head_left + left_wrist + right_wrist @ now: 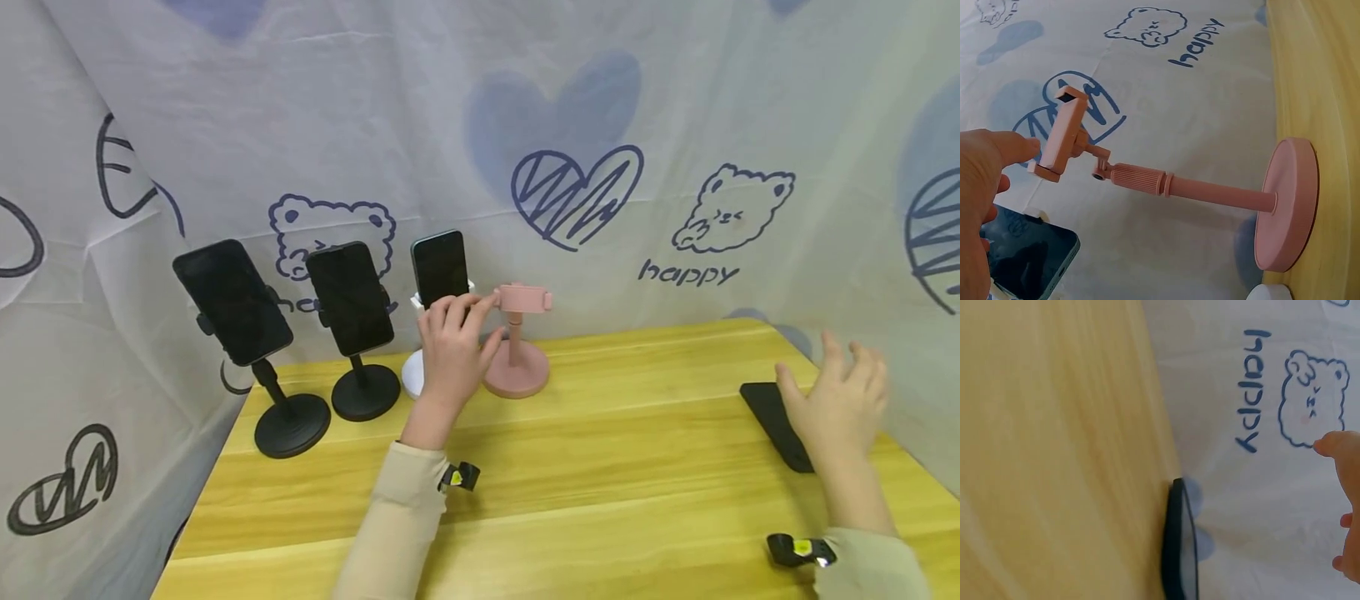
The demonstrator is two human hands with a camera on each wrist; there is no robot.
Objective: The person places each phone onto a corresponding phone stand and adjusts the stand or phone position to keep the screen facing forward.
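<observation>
My left hand (453, 358) is raised with its fingers extended, just left of the clamp of a pink phone stand (517, 371). In the left wrist view the pink clamp (1063, 134) holds no phone, and the index fingertip is close beside it; contact cannot be told. Behind this hand, a phone (441, 265) stands in a white phone stand (412, 373), partly hidden. At the right, my right hand (842, 408) hovers over a black phone (776, 429) lying on the table. Its fingers are spread and hold nothing.
Two black phone stands, a left one (292, 427) and another (366, 392), each carry a phone upright. They share the yellow wooden table (600, 500). A white printed curtain (450, 125) hangs right behind the table's back edge and along both sides.
</observation>
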